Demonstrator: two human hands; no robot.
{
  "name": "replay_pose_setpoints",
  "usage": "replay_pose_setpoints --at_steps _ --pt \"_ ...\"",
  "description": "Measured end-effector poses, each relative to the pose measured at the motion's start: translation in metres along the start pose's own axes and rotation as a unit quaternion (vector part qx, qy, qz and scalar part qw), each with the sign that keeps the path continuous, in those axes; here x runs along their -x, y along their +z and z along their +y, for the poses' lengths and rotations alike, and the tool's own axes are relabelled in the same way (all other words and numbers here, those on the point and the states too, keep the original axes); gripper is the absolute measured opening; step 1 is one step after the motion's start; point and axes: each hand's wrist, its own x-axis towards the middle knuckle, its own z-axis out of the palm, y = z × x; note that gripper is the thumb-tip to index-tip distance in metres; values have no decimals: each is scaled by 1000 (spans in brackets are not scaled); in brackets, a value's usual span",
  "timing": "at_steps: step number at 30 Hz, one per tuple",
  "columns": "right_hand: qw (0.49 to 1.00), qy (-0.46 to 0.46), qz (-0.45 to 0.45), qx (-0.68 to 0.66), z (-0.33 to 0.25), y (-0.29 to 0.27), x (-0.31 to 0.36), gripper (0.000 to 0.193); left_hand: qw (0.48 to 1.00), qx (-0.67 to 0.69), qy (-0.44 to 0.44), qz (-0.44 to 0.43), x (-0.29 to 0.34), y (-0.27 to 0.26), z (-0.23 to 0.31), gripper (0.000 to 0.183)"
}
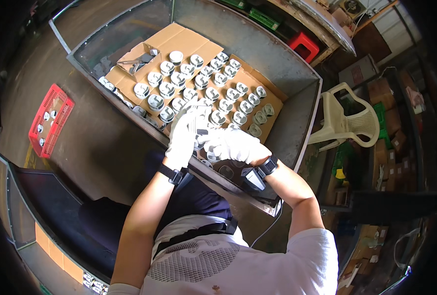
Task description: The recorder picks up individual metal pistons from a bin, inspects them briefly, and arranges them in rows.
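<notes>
White gloves cover both my hands over the near edge of a metal-walled bench. My left hand [181, 135] is closed around a pale metal piston [202, 117], partly washed out by glare. From the right, my right hand [233, 145] meets it with curled fingers, pinching at a small dark piece [202, 132] that I cannot make out. Beyond them, several silver pistons [167, 90] stand in rough rows on cardboard [199, 40]. A few more lie below my gloves, partly hidden by them.
An open cardboard box [139, 61] with tools sits at the bench's far left. The bench's metal wall [272, 46] rises behind the pistons. A red crate [51, 120] with pistons is on the floor at left. A cream plastic chair [349, 115] and a red stool [304, 46] stand at right.
</notes>
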Motion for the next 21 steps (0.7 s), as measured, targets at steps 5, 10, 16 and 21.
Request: replay_pose_setpoints --at_steps 5,10,16,21 --pt "996 72 16 -47 4 -12 1 34 935 -345 77 19 1 -17 -13 27" --pt "969 67 -10 -238 -19 10 4 36 889 -431 148 -49 -10 -34 -13 36" --pt "979 31 -21 -199 -17 18 -7 39 992 78 74 64 6 -19 -23 7" --pt "888 134 24 -440 0 11 -19 39 982 -173 78 -19 1 -7 -4 41"
